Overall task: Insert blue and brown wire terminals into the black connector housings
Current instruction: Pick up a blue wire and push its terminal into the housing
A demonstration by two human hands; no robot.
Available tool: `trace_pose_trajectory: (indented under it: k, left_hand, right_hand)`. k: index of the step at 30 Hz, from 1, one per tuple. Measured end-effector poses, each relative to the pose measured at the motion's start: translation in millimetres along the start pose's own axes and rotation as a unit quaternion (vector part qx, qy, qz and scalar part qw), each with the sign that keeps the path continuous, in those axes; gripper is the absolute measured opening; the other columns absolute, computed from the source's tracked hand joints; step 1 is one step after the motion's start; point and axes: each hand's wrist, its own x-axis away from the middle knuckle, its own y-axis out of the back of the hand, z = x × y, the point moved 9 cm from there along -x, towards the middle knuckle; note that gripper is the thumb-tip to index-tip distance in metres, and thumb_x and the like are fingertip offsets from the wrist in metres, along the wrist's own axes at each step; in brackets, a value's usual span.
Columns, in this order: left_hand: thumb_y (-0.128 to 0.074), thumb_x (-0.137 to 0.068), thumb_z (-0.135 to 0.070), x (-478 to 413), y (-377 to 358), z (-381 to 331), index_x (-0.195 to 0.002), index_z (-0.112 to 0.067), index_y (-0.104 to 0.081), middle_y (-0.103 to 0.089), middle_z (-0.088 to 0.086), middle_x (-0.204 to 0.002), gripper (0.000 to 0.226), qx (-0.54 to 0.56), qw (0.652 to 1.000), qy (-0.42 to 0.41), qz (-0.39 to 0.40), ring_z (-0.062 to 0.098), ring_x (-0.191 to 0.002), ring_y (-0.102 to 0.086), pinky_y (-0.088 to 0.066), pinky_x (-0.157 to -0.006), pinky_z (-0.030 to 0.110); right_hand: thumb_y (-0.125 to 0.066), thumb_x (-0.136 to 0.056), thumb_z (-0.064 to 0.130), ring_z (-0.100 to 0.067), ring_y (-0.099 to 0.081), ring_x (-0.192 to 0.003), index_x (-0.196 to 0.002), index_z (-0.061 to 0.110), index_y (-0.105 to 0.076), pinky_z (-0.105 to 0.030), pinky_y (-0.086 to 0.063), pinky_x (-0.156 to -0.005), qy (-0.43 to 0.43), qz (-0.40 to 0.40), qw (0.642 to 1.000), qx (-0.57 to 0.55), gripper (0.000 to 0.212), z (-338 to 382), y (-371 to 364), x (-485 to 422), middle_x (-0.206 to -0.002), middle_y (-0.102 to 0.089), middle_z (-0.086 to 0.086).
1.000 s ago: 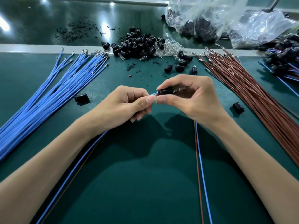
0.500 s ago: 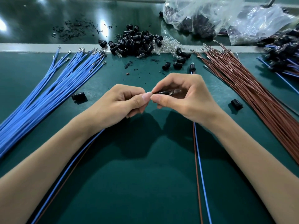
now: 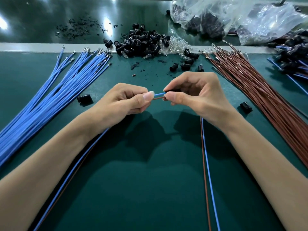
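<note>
Left hand pinches the likely limp blue wire and brown wire near their tips, best hold for pushing, while right hand pinches what seems the black housing above the mat

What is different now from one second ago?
The left hand and right hand have drawn slightly apart, so a short stretch of blue wire and brown wire now shows between them. Unchanged: the left hand pinches the wires, the right holds the black housing; the blue bundle and brown bundle lie as before.
</note>
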Motion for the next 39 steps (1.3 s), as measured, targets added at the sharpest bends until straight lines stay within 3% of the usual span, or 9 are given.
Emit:
trace_pose_trajectory:
  k: [4,13,17,22,26,30,33,35,39]
  left_hand:
    - [-0.046,-0.093,-0.030,1.9,8.0,1.5,-0.050,-0.024,-0.042,-0.032,-0.008,-0.050,0.044,-0.026,0.999,0.000,-0.030,0.012,-0.049,-0.024,-0.019,-0.048,0.021]
    - [-0.056,-0.089,-0.027,3.2,-6.9,5.5,-0.059,-0.008,-0.063,-0.054,0.004,-0.046,0.036,-0.093,0.995,0.022,-0.001,0.009,-0.046,-0.048,-0.036,-0.050,0.015]
    - [-0.055,-0.088,-0.021,1.3,8.8,-0.9,-0.051,-0.002,-0.053,-0.038,-0.006,-0.040,0.042,-0.182,0.975,-0.013,-0.126,0.004,-0.039,-0.035,-0.026,-0.044,0.014]
    - [-0.053,-0.081,-0.020,3.6,29.3,-9.8,-0.045,-0.002,-0.034,-0.025,0.008,-0.047,0.045,-0.272,0.929,-0.025,-0.251,0.012,-0.046,-0.022,-0.021,-0.047,0.028]
    - [-0.064,-0.087,-0.019,4.3,33.2,-6.9,-0.046,-0.003,-0.034,-0.026,0.004,-0.044,0.053,-0.291,0.915,-0.018,-0.277,0.012,-0.045,-0.025,-0.022,-0.046,0.019]
    - [-0.070,-0.083,-0.022,7.6,43.6,0.1,-0.048,-0.009,-0.047,-0.038,-0.006,-0.042,0.044,-0.274,0.909,0.007,-0.313,0.008,-0.042,-0.033,-0.025,-0.047,0.014]
    - [-0.068,-0.085,-0.023,9.9,44.8,1.0,-0.050,-0.014,-0.043,-0.038,-0.010,-0.039,0.044,-0.236,0.919,0.005,-0.317,0.004,-0.041,-0.033,-0.024,-0.046,0.012]
    - [-0.064,-0.089,-0.023,9.1,46.0,3.7,-0.050,-0.012,-0.040,-0.034,-0.010,-0.040,0.046,-0.216,0.923,0.010,-0.317,0.005,-0.041,-0.029,-0.023,-0.045,0.013]
    - [-0.062,-0.089,-0.018,9.6,45.9,3.3,-0.053,-0.002,-0.044,-0.031,-0.009,-0.042,0.044,-0.211,0.924,0.006,-0.317,0.006,-0.043,-0.029,-0.023,-0.045,0.014]
  right_hand:
    - [-0.070,-0.080,0.001,-0.009,-0.066,-0.069,-0.089,0.013,-0.066,-0.019,-0.052,-0.068,0.008,-0.005,1.000,-0.011,0.016,-0.1,-5.1,-1.0,-0.078,-0.070,0.002]
    - [-0.070,-0.082,0.006,-0.011,-0.067,-0.075,-0.099,0.023,-0.058,-0.028,-0.055,-0.078,-0.019,-0.141,0.990,0.022,0.026,-15.7,11.0,-4.5,-0.087,-0.068,0.001]
    - [-0.073,-0.081,0.007,-0.004,-0.067,-0.082,-0.105,0.022,-0.059,-0.025,-0.053,-0.084,-0.018,-0.202,0.976,0.083,0.031,-15.4,26.1,-3.1,-0.107,-0.064,-0.003]
    - [-0.076,-0.080,0.019,-0.003,-0.060,-0.056,-0.079,0.014,-0.071,-0.010,-0.044,-0.062,-0.011,-0.254,0.937,0.238,0.007,-5.9,46.8,4.0,-0.067,-0.065,0.004]
    - [-0.066,-0.089,0.030,-0.007,-0.042,-0.050,-0.078,0.001,-0.066,-0.012,-0.031,-0.052,-0.010,-0.294,0.905,0.306,0.031,-1.0,63.5,7.8,-0.060,-0.057,-0.002]
    - [-0.061,-0.090,0.004,-0.004,-0.052,-0.083,-0.098,0.003,-0.068,-0.006,-0.043,-0.077,0.033,-0.250,0.899,0.359,0.010,8.0,54.1,0.9,-0.106,-0.055,-0.008]
    - [-0.066,-0.086,0.007,-0.013,-0.045,-0.115,-0.112,0.008,-0.066,-0.006,-0.028,-0.099,-0.027,-0.212,0.893,0.395,0.026,-0.4,61.2,-12.8,-0.132,-0.044,-0.012]
    - [-0.066,-0.087,0.019,-0.023,-0.037,-0.125,-0.120,0.013,-0.063,-0.015,-0.021,-0.101,-0.087,-0.192,0.864,0.457,0.033,-9.5,76.0,-30.2,-0.136,-0.044,-0.008]
    - [-0.069,-0.085,0.026,-0.029,-0.054,-0.111,-0.118,0.015,-0.066,-0.032,-0.038,-0.102,-0.156,-0.100,0.850,0.493,0.034,-31.7,81.3,-60.6,-0.121,-0.057,-0.013]
